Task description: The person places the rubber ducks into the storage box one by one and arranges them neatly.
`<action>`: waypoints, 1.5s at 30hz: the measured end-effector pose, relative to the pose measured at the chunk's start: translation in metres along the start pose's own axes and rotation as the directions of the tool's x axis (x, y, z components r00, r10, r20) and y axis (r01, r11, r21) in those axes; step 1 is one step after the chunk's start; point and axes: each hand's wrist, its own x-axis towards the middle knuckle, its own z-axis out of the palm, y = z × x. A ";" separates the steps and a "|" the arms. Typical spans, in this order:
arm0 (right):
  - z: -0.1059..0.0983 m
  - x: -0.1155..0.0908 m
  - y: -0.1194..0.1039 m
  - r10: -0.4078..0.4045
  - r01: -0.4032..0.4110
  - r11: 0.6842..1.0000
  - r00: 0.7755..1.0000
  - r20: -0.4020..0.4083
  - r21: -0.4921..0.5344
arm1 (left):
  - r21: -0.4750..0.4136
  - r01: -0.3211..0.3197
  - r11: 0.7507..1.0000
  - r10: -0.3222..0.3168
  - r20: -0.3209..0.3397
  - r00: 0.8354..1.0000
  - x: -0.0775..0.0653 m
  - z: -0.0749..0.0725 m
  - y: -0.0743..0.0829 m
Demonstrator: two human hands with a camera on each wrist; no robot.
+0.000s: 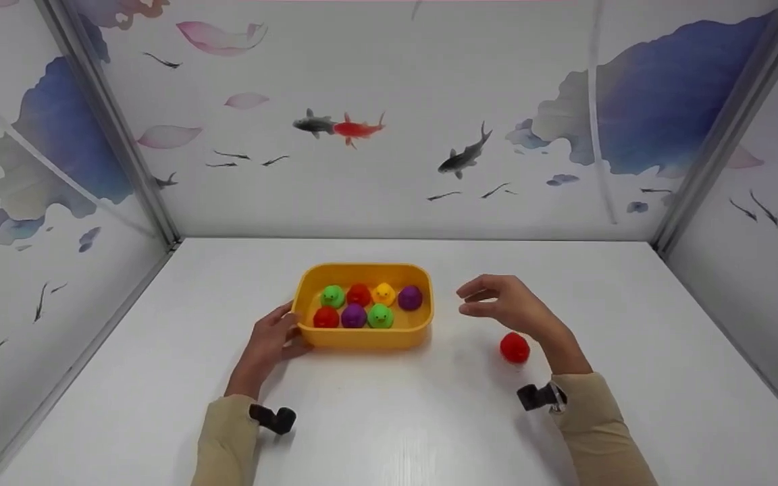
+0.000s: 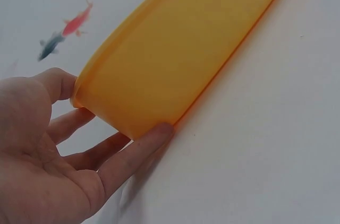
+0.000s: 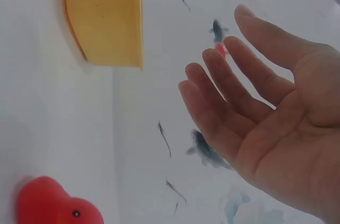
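Note:
A yellow plastic basin (image 1: 364,338) stands on the white table with several small rubber ducks inside, among them a green duck (image 1: 380,315), a purple duck (image 1: 410,298) and a yellow duck (image 1: 383,293). My left hand (image 1: 273,337) holds the basin's left end. In the left wrist view the thumb (image 2: 59,83) is at the rim and the fingers (image 2: 141,149) lie against the lower wall. Right of the basin, my right hand (image 1: 507,302) hovers with nothing in it, fingers loosely bent. Below it on the table sits a red rubber duck (image 1: 514,348), whose eye shows in the right wrist view.
White panels painted with fish and petals enclose the table (image 1: 389,418) at the back (image 1: 389,196) and on both sides. A small black wrist device (image 1: 274,419) is on the left sleeve, and a black wrist device (image 1: 539,397) is on the right.

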 end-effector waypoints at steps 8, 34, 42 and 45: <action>-0.030 -0.014 0.034 -0.013 0.013 1.000 1.000 0.004 0.012 | 0.001 -0.012 1.000 0.012 0.004 1.000 -0.002 0.000 -0.003; -0.041 -0.026 0.108 0.109 -0.120 0.992 0.967 0.230 0.038 | 0.015 -0.005 1.000 0.005 0.012 1.000 0.004 0.000 0.004; -0.039 -0.025 0.112 0.134 -0.143 0.990 0.961 0.243 0.018 | 0.034 0.003 0.999 -0.004 0.015 1.000 0.002 0.000 0.003; -0.037 -0.024 0.113 0.128 -0.133 0.991 0.963 0.238 0.006 | 0.032 0.012 0.999 -0.013 0.012 1.000 0.004 0.000 0.002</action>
